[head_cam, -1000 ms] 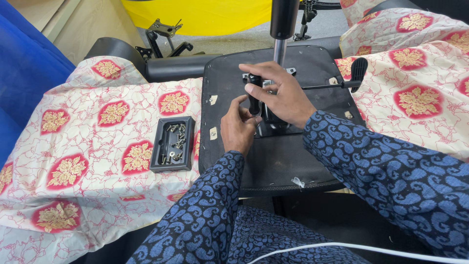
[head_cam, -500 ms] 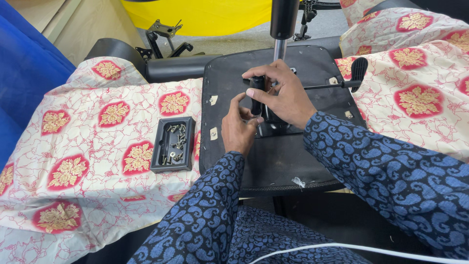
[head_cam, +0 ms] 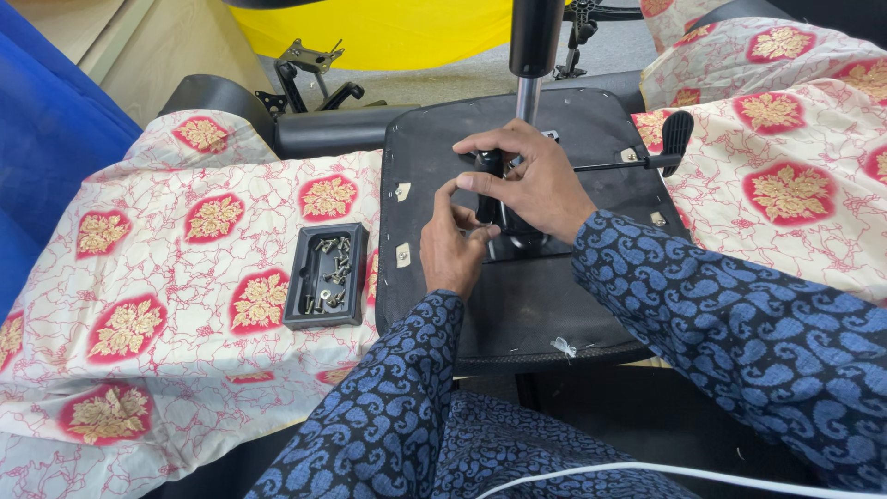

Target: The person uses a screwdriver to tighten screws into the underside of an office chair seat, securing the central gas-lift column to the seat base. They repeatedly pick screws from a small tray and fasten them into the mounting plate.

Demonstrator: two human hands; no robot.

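a cream cloth printed with red-and-gold medallions [head_cam: 185, 277] covers the low surface on both sides of the person. on it, straight ahead, lies one upturned black office-chair seat base [head_cam: 517, 305], its flat underside facing up, with one chrome gas cylinder with a black sleeve [head_cam: 531, 55] standing up out of its middle. one thin black lever with a paddle handle [head_cam: 647, 162] runs sideways from the centre, its long axis lying left to right and the paddle pointing off to the right, near the seat's far right edge. the black metal mechanism plate [head_cam: 517, 242] sits at the centre of the seat underside, partly hidden by both hands.

two arms in dark blue paisley sleeves [head_cam: 739, 323] reach in from below. the right hand [head_cam: 531, 180] is over the mechanism with its fingers curled around a small black cylindrical part [head_cam: 487, 164] that stands upright at the plate's far left corner. the left hand [head_cam: 453, 245] rests against the near left of the plate; its fingers are bent and pressing there, but what, if anything, they pinch i cannot tell.

left of the seat, just beside its edge, sits one small black rectangular plastic tray [head_cam: 323, 275], long axis running away from the person, holding a loose heap of silver screws [head_cam: 331, 273] too jumbled to count. three small pale tabs [head_cam: 403, 254] show on the seat's left side.
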